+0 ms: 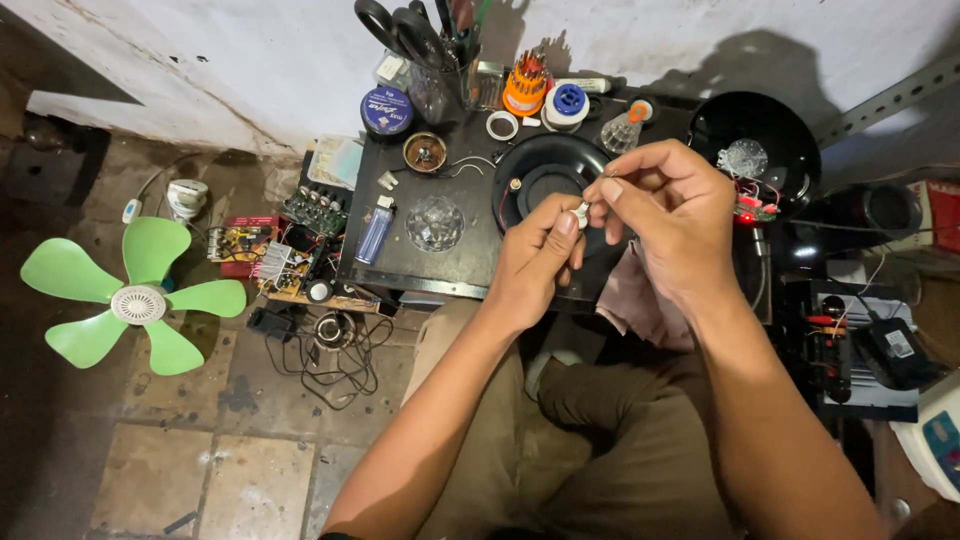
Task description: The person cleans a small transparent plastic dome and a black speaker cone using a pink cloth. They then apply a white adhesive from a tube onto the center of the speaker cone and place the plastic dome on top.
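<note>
Hands meet above the table's [400, 275] front edge: left hand [535, 262] pinches a small white part [582, 212], right hand [665, 215] pinches its fine wire just beside. Steady both wrists, I'd judge, keeping over the black disc [545, 170].

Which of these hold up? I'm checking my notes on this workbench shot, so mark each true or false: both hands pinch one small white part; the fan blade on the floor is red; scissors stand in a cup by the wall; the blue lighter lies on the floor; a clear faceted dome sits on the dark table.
1. Both hands pinch one small white part. True: the left hand and right hand meet on the small white part.
2. The fan blade is red. False: the fan blade is green.
3. Scissors stand in a cup by the wall. True: the scissors do.
4. The lighter lies on the floor. False: the blue lighter lies on the dark table.
5. A faceted dome sits there. True: the clear dome.
</note>
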